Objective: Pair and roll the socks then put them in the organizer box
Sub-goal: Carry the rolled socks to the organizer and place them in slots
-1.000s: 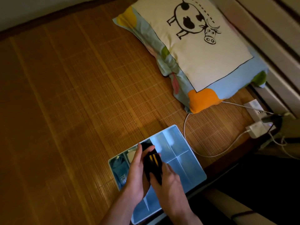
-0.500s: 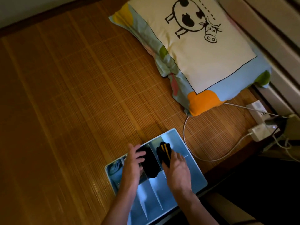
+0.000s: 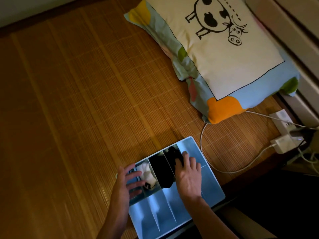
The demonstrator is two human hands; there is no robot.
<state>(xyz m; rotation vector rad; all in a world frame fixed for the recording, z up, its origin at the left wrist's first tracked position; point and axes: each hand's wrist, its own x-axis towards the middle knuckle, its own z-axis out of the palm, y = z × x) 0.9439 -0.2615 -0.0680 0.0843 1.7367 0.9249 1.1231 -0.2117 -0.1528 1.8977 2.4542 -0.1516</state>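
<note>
A light blue organizer box [image 3: 214,185] with several compartments lies on the bamboo mat near the bed's edge. A white sock roll [image 3: 146,173] fills one far-row compartment. Beside it lies a black sock roll [image 3: 161,171]. A second black roll [image 3: 173,153] sits in the compartment to the right. My right hand [image 3: 188,176] presses flat on that roll with straight fingers. My left hand [image 3: 125,183] rests with spread fingers on the box's left side, beside the white roll, holding nothing.
A cow-print pillow [image 3: 224,54] lies at the back right. A white cable [image 3: 229,168] loops from the pillow to a charger [image 3: 281,144] and power strip [image 3: 281,120] at the right edge. The bamboo mat [image 3: 77,100] stretches left.
The black roll with yellow stripes moved from between both hands into a far-row compartment. My right hand now presses it down. My left hand let go and slid left.
</note>
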